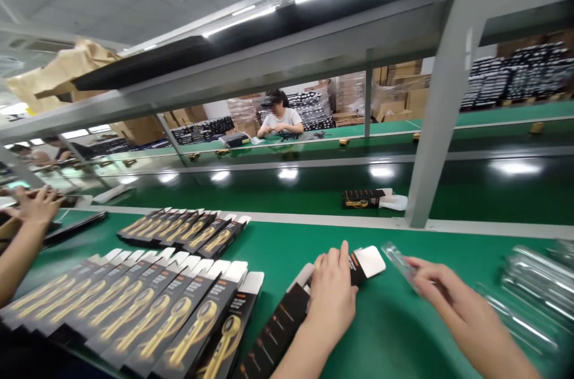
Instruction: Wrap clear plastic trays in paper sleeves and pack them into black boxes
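Observation:
My left hand (332,295) rests on a long black box (287,319) lying on the green table (394,331), its white end flap (371,260) open past my fingertips. My right hand (442,292) pinches a clear plastic insert (398,259), held just right of that open flap. A fanned row of flat black boxes with gold print (134,307) lies to the left, and a second, smaller row (183,226) lies behind it.
Clear plastic trays (533,289) are piled at the right. A grey post (434,128) stands behind, with one black box (364,198) on the conveyor belt. Another person's hand (38,205) works at the left. A seated person (280,119) is far across.

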